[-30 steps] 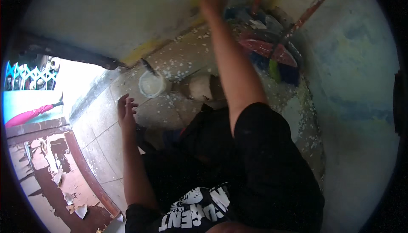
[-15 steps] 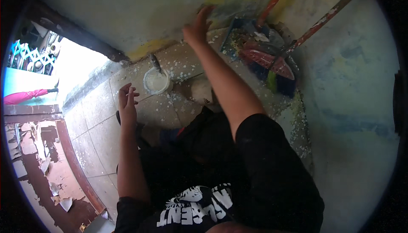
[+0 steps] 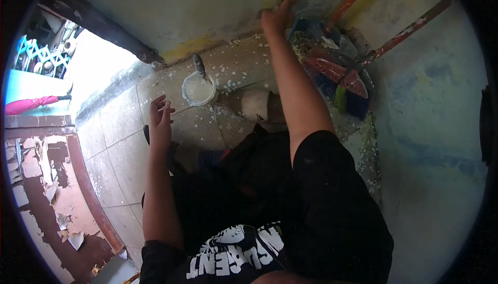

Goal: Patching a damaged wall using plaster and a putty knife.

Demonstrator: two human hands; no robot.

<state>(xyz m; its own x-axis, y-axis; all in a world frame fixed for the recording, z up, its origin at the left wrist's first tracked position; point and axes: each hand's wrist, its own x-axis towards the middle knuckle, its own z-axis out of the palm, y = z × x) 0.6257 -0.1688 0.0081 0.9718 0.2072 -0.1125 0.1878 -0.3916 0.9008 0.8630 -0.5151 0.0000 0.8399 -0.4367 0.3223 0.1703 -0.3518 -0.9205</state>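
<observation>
I see grey-white wall (image 3: 207,19) across top of frame, smudged, yellow-patched. White tub (image 3: 212,99) on floor, upper left of centre: pale paste inside, dark handle (image 3: 198,65) sticking out. Right hand (image 3: 278,18) stretched up at wall, top centre; grip hidden, cannot tell. Left hand (image 3: 161,121) raised left of centre, fingers loosely parted. Tiled floor (image 3: 122,159) white-flecked; peeling panel (image 3: 83,180) lower left.

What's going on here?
The person's right hand is up at the patchy grey-and-yellow wall; I can't tell whether it holds anything. The left hand hovers, loosely curled, apparently empty. A round white bucket of pale paste, with a dark-handled tool in it, stands on the white-flecked tile floor between them.
</observation>
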